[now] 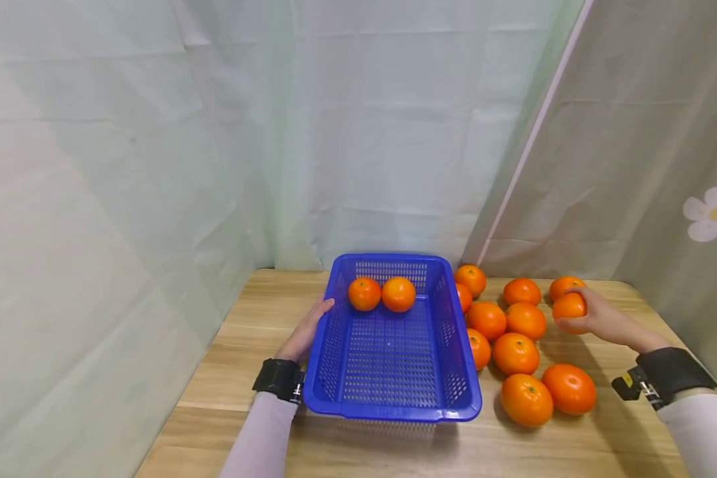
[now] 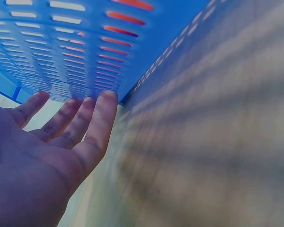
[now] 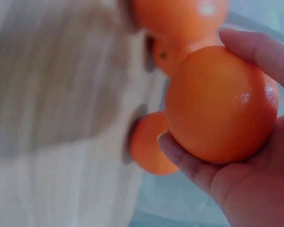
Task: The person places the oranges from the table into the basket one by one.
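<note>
A blue perforated plastic basket (image 1: 392, 413) sits on the table, with two oranges side by side near its far end: a left one (image 1: 364, 294) and a right one (image 1: 398, 294). Along the basket's left wall lies my left hand (image 1: 303, 332), fingertips at the rim. The left wrist view shows its fingers (image 2: 98, 125) extended beside the slotted wall. At the far right, my right hand (image 1: 603, 317) grips an orange (image 3: 222, 104) between thumb and fingers. In the right wrist view this orange overlaps other oranges behind it.
Several loose oranges, among them a near one (image 1: 527, 400) and a far one (image 1: 522, 292), spread over the wooden table (image 1: 233, 405) right of the basket. Pale curtains (image 1: 388, 133) hang behind the table and along both sides.
</note>
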The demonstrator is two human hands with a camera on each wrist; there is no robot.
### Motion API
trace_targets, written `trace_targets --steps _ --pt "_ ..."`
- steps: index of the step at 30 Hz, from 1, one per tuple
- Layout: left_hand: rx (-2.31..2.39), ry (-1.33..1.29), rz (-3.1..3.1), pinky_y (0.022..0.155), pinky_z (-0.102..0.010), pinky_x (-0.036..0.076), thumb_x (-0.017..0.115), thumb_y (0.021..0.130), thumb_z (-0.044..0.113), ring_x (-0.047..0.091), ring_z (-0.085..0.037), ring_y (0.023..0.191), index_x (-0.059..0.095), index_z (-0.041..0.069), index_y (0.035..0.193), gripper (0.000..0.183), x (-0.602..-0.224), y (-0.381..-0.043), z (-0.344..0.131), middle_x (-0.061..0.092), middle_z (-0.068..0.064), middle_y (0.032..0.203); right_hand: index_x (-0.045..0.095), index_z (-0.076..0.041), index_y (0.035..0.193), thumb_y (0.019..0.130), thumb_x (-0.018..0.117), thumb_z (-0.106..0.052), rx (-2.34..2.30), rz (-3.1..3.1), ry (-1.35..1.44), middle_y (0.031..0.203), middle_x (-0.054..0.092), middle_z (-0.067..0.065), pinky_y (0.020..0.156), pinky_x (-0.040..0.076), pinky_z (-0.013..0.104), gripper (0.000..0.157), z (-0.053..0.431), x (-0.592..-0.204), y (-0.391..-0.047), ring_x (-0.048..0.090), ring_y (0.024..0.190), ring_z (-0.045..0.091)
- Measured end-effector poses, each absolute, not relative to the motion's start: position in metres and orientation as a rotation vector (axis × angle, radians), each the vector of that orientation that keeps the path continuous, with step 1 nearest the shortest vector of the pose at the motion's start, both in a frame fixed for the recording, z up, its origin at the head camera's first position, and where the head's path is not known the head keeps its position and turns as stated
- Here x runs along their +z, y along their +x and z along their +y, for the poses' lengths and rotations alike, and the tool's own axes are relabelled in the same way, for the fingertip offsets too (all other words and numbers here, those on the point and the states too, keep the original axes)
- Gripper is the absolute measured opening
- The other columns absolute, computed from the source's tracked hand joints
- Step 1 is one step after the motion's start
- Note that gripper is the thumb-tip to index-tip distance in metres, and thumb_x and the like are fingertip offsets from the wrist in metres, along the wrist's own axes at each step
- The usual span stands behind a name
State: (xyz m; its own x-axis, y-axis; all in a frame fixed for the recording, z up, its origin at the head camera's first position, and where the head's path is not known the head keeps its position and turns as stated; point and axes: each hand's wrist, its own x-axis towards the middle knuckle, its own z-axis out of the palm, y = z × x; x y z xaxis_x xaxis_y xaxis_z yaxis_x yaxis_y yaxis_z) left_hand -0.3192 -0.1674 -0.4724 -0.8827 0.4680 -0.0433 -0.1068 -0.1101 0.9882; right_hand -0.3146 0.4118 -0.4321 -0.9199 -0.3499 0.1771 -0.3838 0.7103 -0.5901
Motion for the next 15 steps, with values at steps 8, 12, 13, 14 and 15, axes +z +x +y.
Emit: trace_targets --steps 8,12,13,14,15 --pt "2.066 0.401 1.750 0.108 -0.060 0.029 0.031 0.104 0.044 0.027 -0.048 0.135 -0.001 0.024 0.154 0.062 -0.472 -0.318 -0.167 0.016 -0.027 0.155 0.037 0.007 0.129 0.085 0.072 -0.026 0.972 -2.881 0.496 0.101 0.056 0.020 0.064 0.051 0.033 0.065 0.401 -0.402 -0.311 0.057 0.079 0.023" --pt "2.068 0.413 1.737 0.107 -0.059 0.030 0.030 0.104 0.043 0.027 -0.048 0.135 -0.001 0.025 0.154 0.062 -0.472 -0.319 -0.167 0.016 -0.027 0.155 0.033 0.007 0.132 0.086 0.072 -0.028 0.955 -2.867 0.448 0.106 0.051 0.024 0.062 0.051 0.034 0.069 0.392 -0.388 -0.310 0.056 0.081 0.029" --pt "2.067 0.411 1.736 0.107 -0.059 0.031 0.030 0.104 0.044 0.028 -0.048 0.134 0.000 0.025 0.154 0.061 -0.473 -0.319 -0.167 0.016 -0.027 0.155 0.032 0.005 0.133 0.086 0.071 -0.028 0.958 -2.867 0.444 0.108 0.050 0.024 0.063 0.051 0.035 0.070 0.389 -0.384 -0.309 0.056 0.082 0.030" --pt "2.065 0.409 1.738 0.107 -0.059 0.031 0.030 0.104 0.044 0.028 -0.048 0.134 0.000 0.026 0.154 0.061 -0.472 -0.319 -0.167 0.017 -0.027 0.155 0.032 0.005 0.134 0.086 0.071 -0.028 0.964 -2.865 0.446 0.109 0.049 0.024 0.064 0.051 0.036 0.070 0.386 -0.381 -0.309 0.056 0.083 0.031" --pt "2.067 0.410 1.737 0.107 -0.059 0.031 0.030 0.104 0.044 0.028 -0.048 0.134 0.000 0.026 0.154 0.061 -0.472 -0.318 -0.167 0.017 -0.027 0.155 0.031 0.004 0.135 0.087 0.071 -0.029 0.967 -2.868 0.446 0.110 0.048 0.024 0.064 0.050 0.036 0.071 0.383 -0.377 -0.309 0.056 0.084 0.032"
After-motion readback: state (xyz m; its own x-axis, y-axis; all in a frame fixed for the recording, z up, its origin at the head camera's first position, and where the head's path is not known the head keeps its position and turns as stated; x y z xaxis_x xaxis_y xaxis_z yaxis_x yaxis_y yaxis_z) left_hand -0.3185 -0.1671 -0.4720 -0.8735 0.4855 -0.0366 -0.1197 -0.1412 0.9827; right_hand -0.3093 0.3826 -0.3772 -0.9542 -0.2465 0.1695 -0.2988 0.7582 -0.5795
